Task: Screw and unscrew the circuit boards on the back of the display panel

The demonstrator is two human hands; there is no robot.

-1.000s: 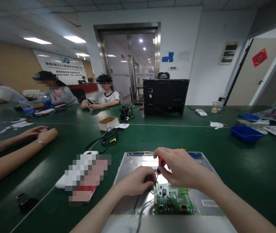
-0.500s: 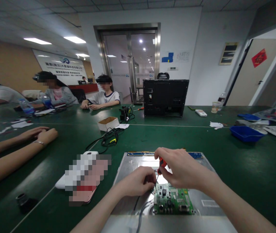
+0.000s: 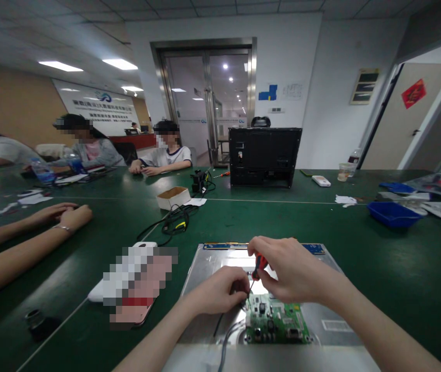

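Head view: R hand (image 3: 295, 271) grip clamped on screwdriver (image 3: 259, 264), tip nr. far-L corner of circuit bd. (image 3: 276, 323), which lies on metal panel (image 3: 204, 266); L hand (image 3: 220, 293) adjacent, grip state indeterminable. Corner work appar. unfinished; remainder unclear.

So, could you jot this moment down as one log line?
Right hand: holding screwdriver | left hand: close to screwdriver's lower end | circuit board: on metal panel

The flat panel (image 3: 204, 264) was smooth, shiny metal, and the screwdriver handle (image 3: 259, 262) looked like plastic. The tabletop (image 3: 274, 219) had a smooth, soft gloss. The tray (image 3: 394, 220) looked plastic, the monitor casing (image 3: 264, 157) matt.
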